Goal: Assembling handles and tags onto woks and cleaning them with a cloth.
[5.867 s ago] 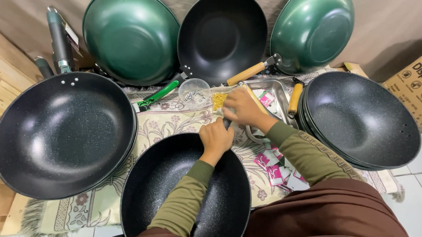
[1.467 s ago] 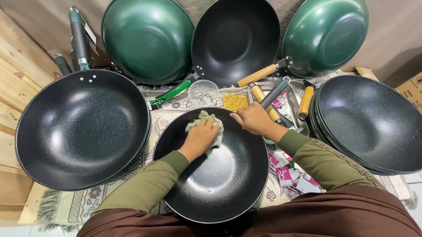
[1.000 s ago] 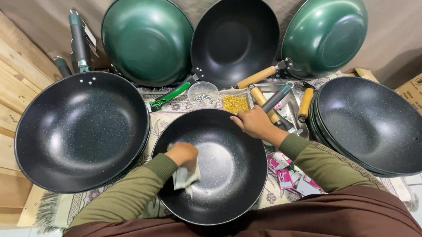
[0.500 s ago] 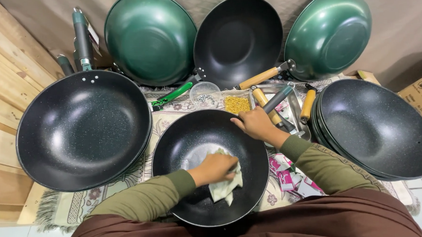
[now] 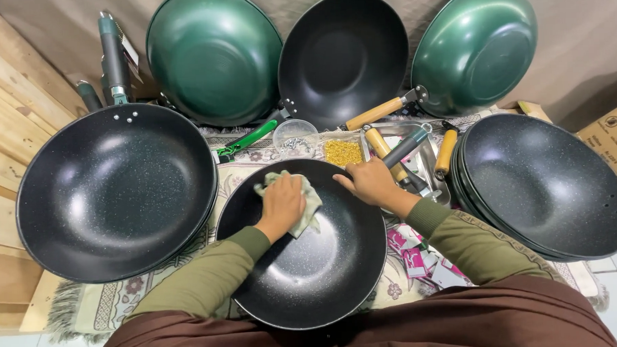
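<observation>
Hands — left (image 5: pixel 282 205) on cloth (image 5: pixel 308 202) in wok (image 5: pixel 305 262), right (image 5: pixel 370 181) on rim

Left hand (image 5: pixel 282 205) presses cloth (image 5: pixel 308 206) inside black wok (image 5: pixel 312 269); right hand (image 5: pixel 369 182) grips rim.

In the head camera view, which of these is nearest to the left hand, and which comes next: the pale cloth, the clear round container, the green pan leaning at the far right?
From the left hand:
1. Pale cloth, directly under the hand, inside the black pan.
2. Clear round container, just beyond the pan's far rim.
3. Green pan, leaning at the back right.
</observation>
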